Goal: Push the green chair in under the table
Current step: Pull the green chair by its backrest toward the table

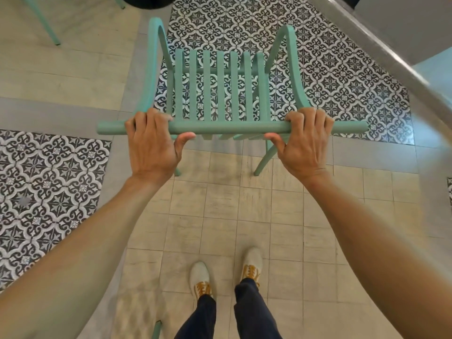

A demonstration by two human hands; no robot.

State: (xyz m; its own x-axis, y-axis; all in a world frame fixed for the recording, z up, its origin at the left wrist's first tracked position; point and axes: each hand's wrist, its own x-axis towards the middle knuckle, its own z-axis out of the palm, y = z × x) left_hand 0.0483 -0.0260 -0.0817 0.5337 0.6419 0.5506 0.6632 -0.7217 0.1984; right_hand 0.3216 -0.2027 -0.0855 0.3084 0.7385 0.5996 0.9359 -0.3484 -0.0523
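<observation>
The green chair (221, 94) has a slatted seat and curved armrests, and I look down on it from behind its back. My left hand (152, 143) grips the left part of its top back rail (230, 128). My right hand (304, 140) grips the right part of the same rail. Both thumbs hook under the rail, fingers over it. The dark round edge of a table (149, 0) shows at the top, beyond the chair's front. The chair stands apart from it on patterned tiles.
A grey counter or ledge (381, 40) runs diagonally along the upper right. Another green chair leg (47, 28) stands at the upper left, and a green leg tip (156, 329) shows at the bottom. My feet (226, 275) stand on beige tiles behind the chair.
</observation>
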